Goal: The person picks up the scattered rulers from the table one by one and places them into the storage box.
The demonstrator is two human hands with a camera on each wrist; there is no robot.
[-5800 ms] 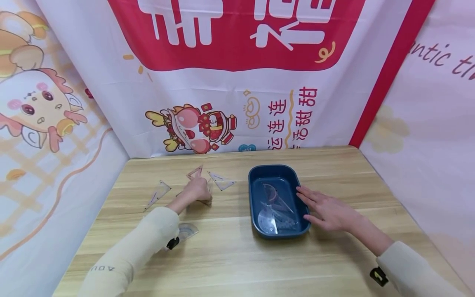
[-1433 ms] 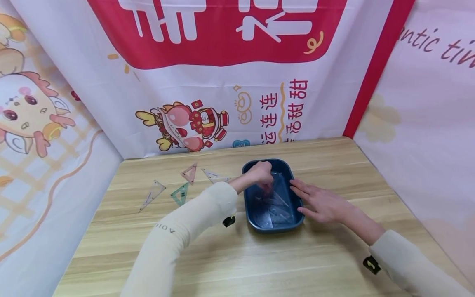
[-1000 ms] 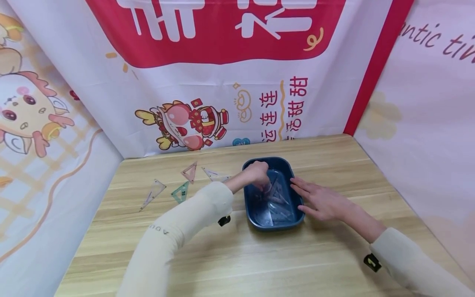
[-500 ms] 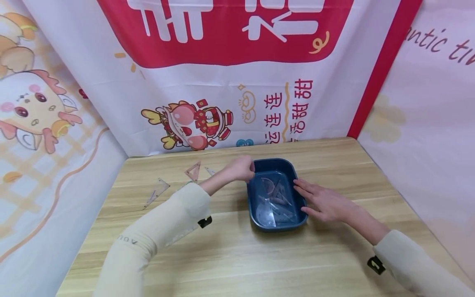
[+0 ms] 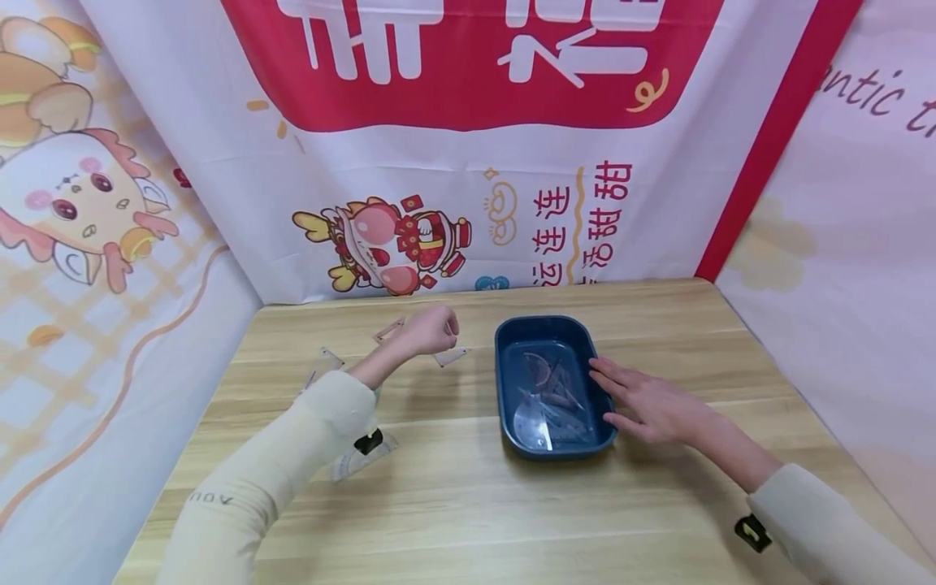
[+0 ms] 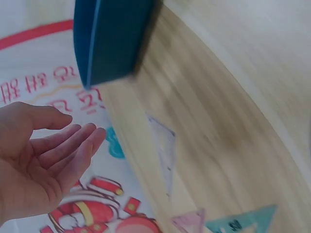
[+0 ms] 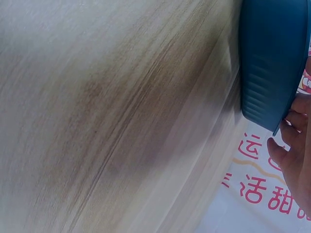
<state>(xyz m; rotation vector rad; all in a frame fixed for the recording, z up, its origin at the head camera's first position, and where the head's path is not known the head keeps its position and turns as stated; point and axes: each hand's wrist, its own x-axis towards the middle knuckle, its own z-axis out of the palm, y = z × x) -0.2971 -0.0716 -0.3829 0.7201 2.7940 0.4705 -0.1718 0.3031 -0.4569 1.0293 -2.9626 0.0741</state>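
As judged from the head view, seemingly partway: clear pieces (image 5: 559, 398) in blue tray (image 5: 544, 329), centre right; set squares (image 5: 451, 356) and protractor (image 5: 356, 465) remaining on counter (image 5: 453, 504), centre left. Left wrist view: left grip (image 6: 46, 167) relaxed, pinching nothing, lower left. Right wrist view: right grip (image 7: 296, 150) spread against tray, right edge.

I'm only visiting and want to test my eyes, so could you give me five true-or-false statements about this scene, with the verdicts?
1. The right hand touches the blue tray. True.
2. The left hand grips a green triangle. False: the left hand holds nothing, and the green triangle lies on the table.
3. The blue tray is empty. False: see-through drawing pieces lie in it.
4. A protractor lies on the table, by the left sleeve. True.
5. The table is covered with a red cloth. False: its bare wood grain shows.
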